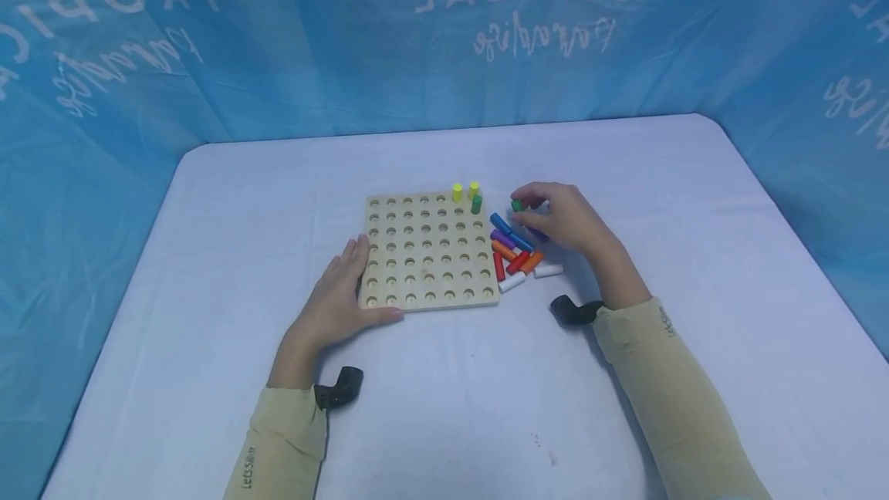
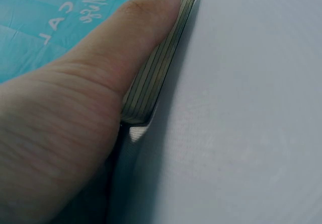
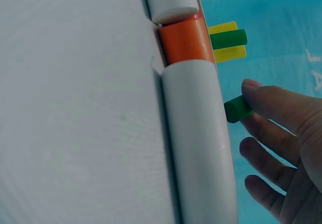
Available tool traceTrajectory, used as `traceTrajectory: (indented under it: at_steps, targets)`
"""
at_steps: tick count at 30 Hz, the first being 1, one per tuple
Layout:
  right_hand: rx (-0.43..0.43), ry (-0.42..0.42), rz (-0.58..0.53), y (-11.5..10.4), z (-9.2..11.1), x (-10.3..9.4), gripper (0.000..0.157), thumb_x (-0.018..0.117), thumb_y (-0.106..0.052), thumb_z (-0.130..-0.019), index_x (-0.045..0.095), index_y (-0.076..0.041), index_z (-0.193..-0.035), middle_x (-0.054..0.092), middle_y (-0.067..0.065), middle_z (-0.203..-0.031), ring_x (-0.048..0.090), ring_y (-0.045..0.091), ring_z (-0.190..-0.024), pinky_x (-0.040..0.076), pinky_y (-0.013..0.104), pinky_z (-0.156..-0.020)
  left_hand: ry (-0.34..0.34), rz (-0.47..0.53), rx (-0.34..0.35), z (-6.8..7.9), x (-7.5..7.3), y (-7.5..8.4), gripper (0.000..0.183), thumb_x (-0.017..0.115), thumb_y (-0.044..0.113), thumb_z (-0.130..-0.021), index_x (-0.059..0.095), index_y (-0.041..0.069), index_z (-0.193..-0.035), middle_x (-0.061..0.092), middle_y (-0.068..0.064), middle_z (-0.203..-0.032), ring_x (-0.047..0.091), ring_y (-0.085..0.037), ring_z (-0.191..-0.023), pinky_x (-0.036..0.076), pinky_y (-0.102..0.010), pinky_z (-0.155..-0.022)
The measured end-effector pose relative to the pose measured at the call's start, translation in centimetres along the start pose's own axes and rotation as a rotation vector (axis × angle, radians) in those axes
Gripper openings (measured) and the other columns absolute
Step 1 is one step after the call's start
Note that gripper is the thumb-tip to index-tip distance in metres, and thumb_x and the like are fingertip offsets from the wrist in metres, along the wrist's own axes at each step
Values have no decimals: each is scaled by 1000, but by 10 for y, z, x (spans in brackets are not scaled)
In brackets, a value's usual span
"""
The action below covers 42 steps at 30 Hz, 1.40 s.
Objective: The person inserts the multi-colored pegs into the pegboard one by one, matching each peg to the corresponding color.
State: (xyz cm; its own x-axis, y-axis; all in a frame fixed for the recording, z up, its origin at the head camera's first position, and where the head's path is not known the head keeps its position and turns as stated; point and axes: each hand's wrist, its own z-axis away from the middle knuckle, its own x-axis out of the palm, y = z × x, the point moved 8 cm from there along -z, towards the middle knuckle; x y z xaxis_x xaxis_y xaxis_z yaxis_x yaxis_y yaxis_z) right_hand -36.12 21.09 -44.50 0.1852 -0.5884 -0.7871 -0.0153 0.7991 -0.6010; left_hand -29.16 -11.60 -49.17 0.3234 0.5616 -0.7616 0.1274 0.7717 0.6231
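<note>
A square wooden pegboard [image 1: 418, 251] with rows of round holes lies on the table. My left hand [image 1: 338, 284] rests at its near left corner, fingers against the left side and the thumb stretched along the front edge. In the left wrist view that thumb [image 2: 136, 38] lies against the layered board edge [image 2: 161, 68]. Between thumb and index finger my right hand [image 1: 561, 216] pinches a green peg [image 3: 237, 109], right of the board's far corner; its other fingers are loosely bent. Two yellow pegs [image 1: 457, 192] and another green peg [image 1: 476, 204] stand upright in holes at that corner.
Loose pegs lie along the board's right side: blue [image 1: 500, 223], purple [image 1: 503, 238], orange [image 1: 532, 262], red [image 1: 498, 266] and white [image 1: 549, 271]. A white cloth [image 1: 444, 407] covers the table. Behind it hangs a blue printed curtain [image 1: 312, 60].
</note>
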Motion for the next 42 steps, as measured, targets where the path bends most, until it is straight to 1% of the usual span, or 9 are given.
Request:
traceTrajectory:
  at_steps: [4, 7, 13, 24, 30, 37, 42]
  targets:
    - [-1, 24, -14, -1, 0, -1, 40, 70, -28, -93, 63, -19, -131, 65, 3, -120, 60, 22, -109, 58, 41, -87, -3, 5, -11, 1, -1, -1, 138, 82, 68, -62, -3, 22, -160, -1, -2, -169, 0, -28, -157, 5, -54, -127]
    - [3, 33, -21, -1, -1, -2, 40, 70, -29, -93, 63, -20, -132, 65, 1, -119, 60, 21, -108, 59, 39, -84, -4, 5, -15, 1, 0, -2, 139, 82, 69, -62, -3, 22, -160, -1, -2, -169, 0, -28, -157, 5, -53, -127]
    - [7, 42, -29, -3, -1, -2, 40, 70, -30, -93, 63, -21, -131, 65, 2, -119, 62, 20, -105, 59, 38, -82, 5, 2, -7, 0, 0, -3, 139, 82, 70, -61, -2, 21, -160, 0, 0, -169, 0, -25, -157, 4, -50, -128]
    - [9, 57, -26, -6, -1, -4, 39, 71, -29, -92, 64, -21, -130, 65, 1, -121, 60, 21, -107, 59, 37, -81, 4, 3, -9, 0, 0, -2, 139, 82, 70, -61, -2, 21, -160, 0, -1, -169, 0, -24, -157, 5, -50, -128]
    - [10, 64, -30, -8, 0, -5, 35, 71, -28, -93, 65, -21, -126, 65, 1, -117, 61, 21, -102, 59, 36, -78, 1, 0, -9, 1, -2, -1, 138, 82, 69, -63, -2, 20, -160, 0, -2, -169, 0, -24, -157, 4, -48, -128]
    - [14, 77, -33, -10, 0, -6, 28, 71, -28, -92, 68, -21, -119, 66, 3, -112, 60, 22, -98, 56, 33, -74, -2, -5, -5, 1, -2, -1, 138, 81, 69, -63, -3, 20, -160, 0, -2, -169, 1, -24, -157, 5, -49, -128]
    - [-4, 93, -37, -13, 0, -6, 30, 71, -28, -92, 67, -22, -121, 67, 2, -111, 59, 21, -99, 56, 32, -73, -1, -5, 4, 0, -1, 1, 136, 80, 71, -64, -2, 20, -161, 1, -2, -169, 1, -23, -157, 5, -47, -128]
